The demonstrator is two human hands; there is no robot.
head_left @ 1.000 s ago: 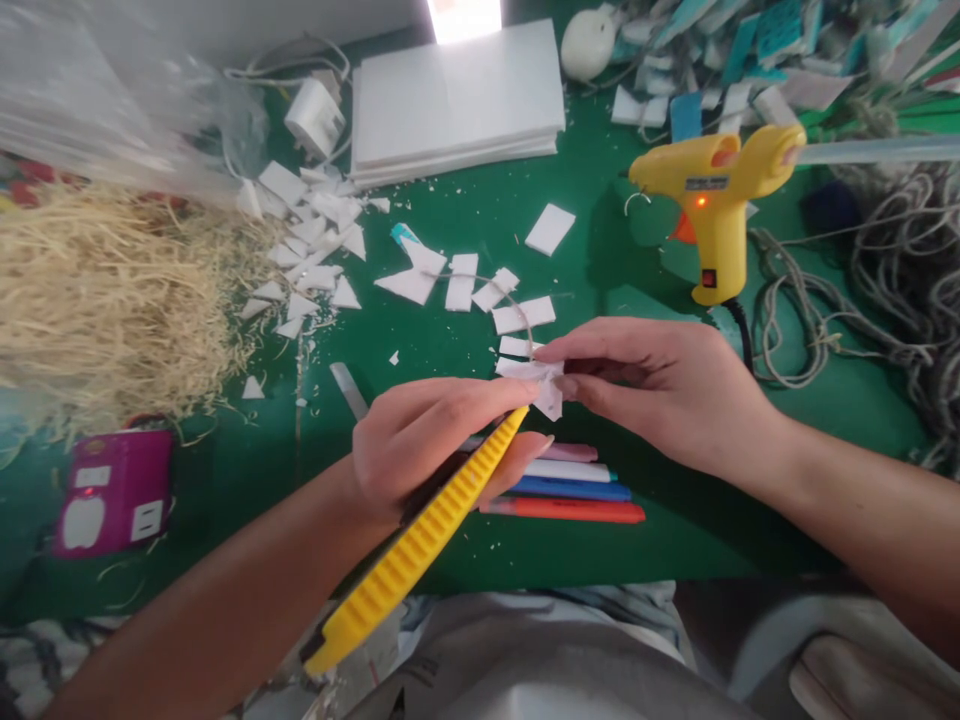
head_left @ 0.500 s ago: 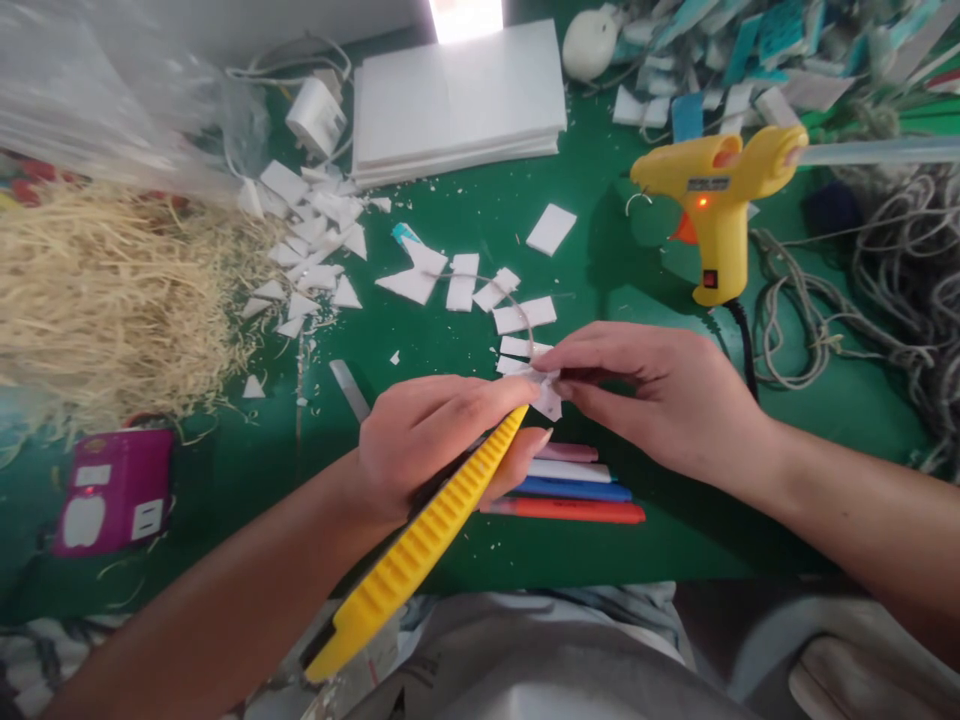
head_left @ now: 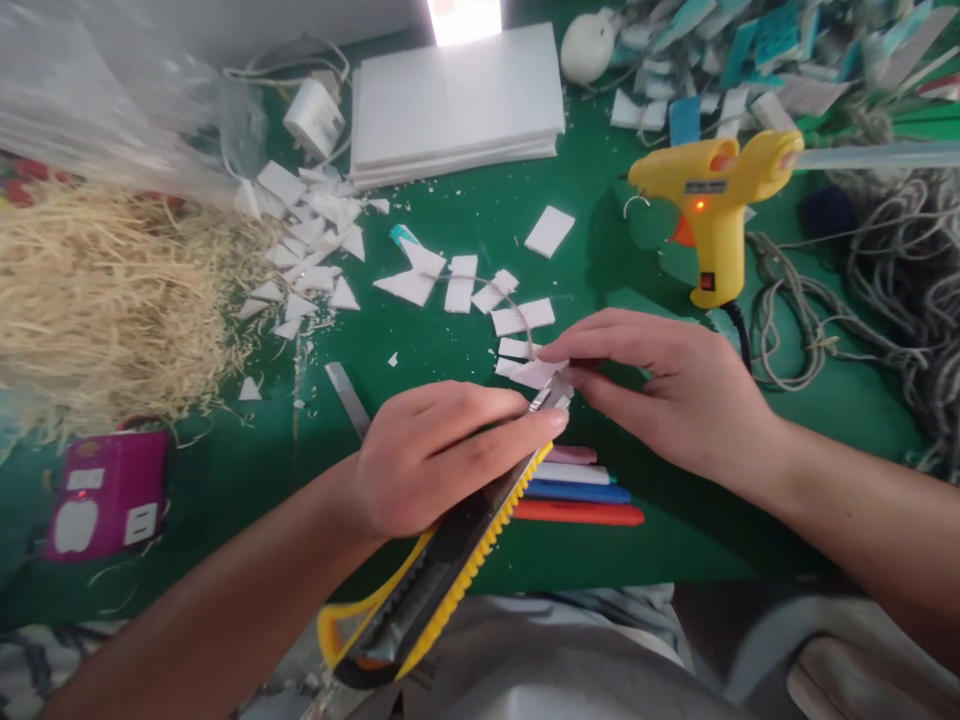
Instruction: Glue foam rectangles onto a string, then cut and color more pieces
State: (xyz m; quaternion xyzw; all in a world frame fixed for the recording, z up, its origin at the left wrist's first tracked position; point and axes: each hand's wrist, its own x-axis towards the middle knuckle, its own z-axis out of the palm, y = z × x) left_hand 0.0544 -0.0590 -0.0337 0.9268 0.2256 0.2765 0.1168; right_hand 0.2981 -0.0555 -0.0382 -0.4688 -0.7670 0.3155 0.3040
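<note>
Taking the utility knife (head_left: 454,555) as the landmark, shredded straw (head_left: 112,310) heaps well to its left, with a magenta box (head_left: 112,490) just below that heap; cut white scraps (head_left: 315,230) lie up and left of the knife, and a flat silvery strip (head_left: 346,393) lies nearer to it, beside the wrist. The left hand (head_left: 442,455) is wrapped around the knife's front, fingertips close to the metal end, while the yellow-and-black handle slants down toward the person. Beyond the knife's tip, a thin cord (head_left: 528,328) curves over small white rectangles (head_left: 523,316). The white piece (head_left: 540,374) being worked sits right at that tip; whether the edge touches it cannot be told. Pens (head_left: 585,512) lie just right of the handle, partly under the knife. Right of the tip, the right hand (head_left: 667,385) pinches the white piece between thumb and fingers. For good control, that pinch would best be firm yet set back from the metal, with the edge angled away from both sets of fingertips, light pressure on the piece, and the cord out of its path. Farther right, beyond the knife, stand a yellow glue gun (head_left: 721,235) and then tangled grey cord (head_left: 892,260).
</note>
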